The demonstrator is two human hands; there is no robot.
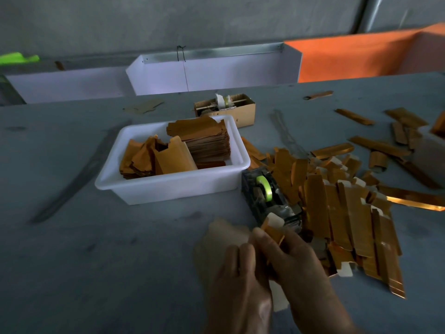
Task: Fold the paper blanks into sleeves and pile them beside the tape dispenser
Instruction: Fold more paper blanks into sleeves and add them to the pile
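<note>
Right now your fingers (258, 233) are curled round a single paper blank (273, 231), both hands closed on it: your left hand (238, 273) grips the near part, your right hand (292, 259) pinches the upper part, thumbs meeting at what looks like the fold line. The blank is blurred, so I can't tell how far the crease has gone. Its long axis runs from your wrists up and away, with its pale tab end pointing at the tape dispenser (269, 196), which sits just beyond your fingertips and a touch to the right. The pile of sleeves (342, 213) lies directly right of the dispenser, touching it, strips running roughly toward you and away. So the drop spot lies forward-right, and your right hand is the nearer one; I'd judge it carries the sleeve over once the fold is closed. The white tub (173, 189) of blanks sits up-left of the dispenser on the counter (96, 261), closer to your left hand.
</note>
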